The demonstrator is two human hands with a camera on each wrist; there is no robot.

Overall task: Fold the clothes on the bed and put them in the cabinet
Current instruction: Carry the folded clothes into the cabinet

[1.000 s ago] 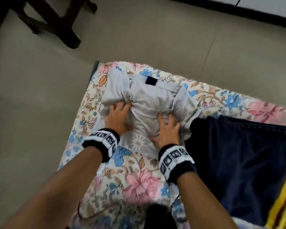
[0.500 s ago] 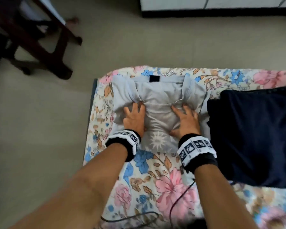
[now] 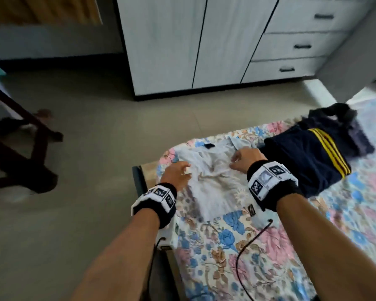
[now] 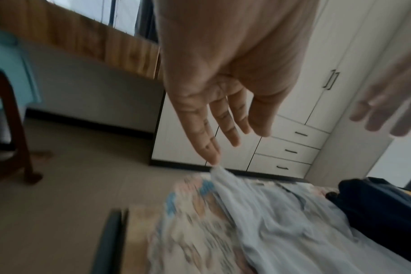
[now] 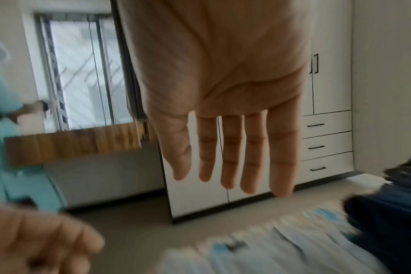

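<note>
A white cabinet [image 3: 195, 40] is standing across the floor from a floral-sheeted bed [image 3: 258, 246]. A folded navy garment [image 3: 302, 161] is lying along the bed's far edge, just beside a pale grey shirt [image 3: 213, 187] spread at the far-left corner. Above the shirt, the left hand [image 3: 177, 173] and right hand [image 3: 245, 159] are hovering, fingers straight, gripping nothing.

left hand [image 3: 176, 173]: fingers straight, spread | right hand [image 3: 246, 160]: fingers straight, palm down
</note>
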